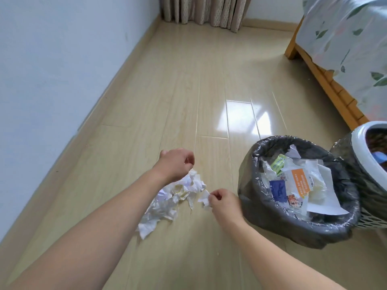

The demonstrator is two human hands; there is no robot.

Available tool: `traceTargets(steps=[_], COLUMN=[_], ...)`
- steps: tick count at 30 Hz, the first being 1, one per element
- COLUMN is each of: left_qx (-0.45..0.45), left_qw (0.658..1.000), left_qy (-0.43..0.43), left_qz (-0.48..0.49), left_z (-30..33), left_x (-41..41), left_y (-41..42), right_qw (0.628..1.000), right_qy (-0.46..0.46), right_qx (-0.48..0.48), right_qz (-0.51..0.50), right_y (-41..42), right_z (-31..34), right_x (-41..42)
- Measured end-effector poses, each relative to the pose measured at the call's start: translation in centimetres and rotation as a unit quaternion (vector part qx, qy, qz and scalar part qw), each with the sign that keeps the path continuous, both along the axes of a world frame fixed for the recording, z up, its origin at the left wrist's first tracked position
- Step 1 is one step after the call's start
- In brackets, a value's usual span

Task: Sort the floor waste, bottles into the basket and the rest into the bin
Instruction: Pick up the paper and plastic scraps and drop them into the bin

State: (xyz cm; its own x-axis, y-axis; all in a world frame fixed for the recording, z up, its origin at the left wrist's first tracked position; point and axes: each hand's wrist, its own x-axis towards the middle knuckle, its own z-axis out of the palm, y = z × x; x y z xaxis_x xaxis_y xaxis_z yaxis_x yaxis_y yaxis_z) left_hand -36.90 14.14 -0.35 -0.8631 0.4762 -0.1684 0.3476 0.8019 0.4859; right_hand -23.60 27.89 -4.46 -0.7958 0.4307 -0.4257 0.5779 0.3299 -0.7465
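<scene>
My right hand (223, 203) pinches paper scrap (204, 198) at fingertips. Bin (254, 155) just right of this grip, nearer right hand. Left hand (177, 164), fingers curled, grasps top of paper heap (167, 203); heap left of scrap.

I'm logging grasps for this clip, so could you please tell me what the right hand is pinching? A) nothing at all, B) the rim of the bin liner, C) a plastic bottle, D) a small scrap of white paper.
D: the right hand pinches a small white paper scrap just above the floor, beside the black-lined bin.
</scene>
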Motion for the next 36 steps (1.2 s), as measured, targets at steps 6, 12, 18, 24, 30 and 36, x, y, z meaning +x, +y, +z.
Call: traceTargets(steps=[6, 12, 18, 24, 30, 36], left_qx=[0.143, 0.237, 0.202, 0.126, 0.087, -0.181], left_qw=[0.983, 0.962, 0.969, 0.983, 0.989, 0.983], left_qy=[-0.086, -0.120, -0.141, -0.132, -0.067, -0.007], left_qz=[0.070, 0.067, 0.017, 0.001, 0.102, 0.040], left_z=[6.6, 13.3, 13.2, 10.0, 8.5, 3.7], left_x=[1.3, 2.0, 4.7, 6.2, 2.6, 0.9], left_y=[-0.6, 4.9, 14.4, 17.9, 11.0, 3.3], right_qw=[0.996, 0.980, 0.951, 0.931, 0.930, 0.920], right_qy=[0.079, 0.142, 0.078, 0.015, 0.199, 0.186], right_qx=[0.028, 0.132, 0.289, 0.346, 0.287, 0.195], right_qz=[0.032, 0.052, 0.076, 0.113, 0.116, 0.285], right_y=[1.8, 9.7, 19.2, 21.9, 17.4, 6.6], right_z=[7.2, 14.8, 14.9, 13.5, 16.0, 11.6], right_x=[-1.5, -2.8, -0.7, 0.4, -0.5, 0.1])
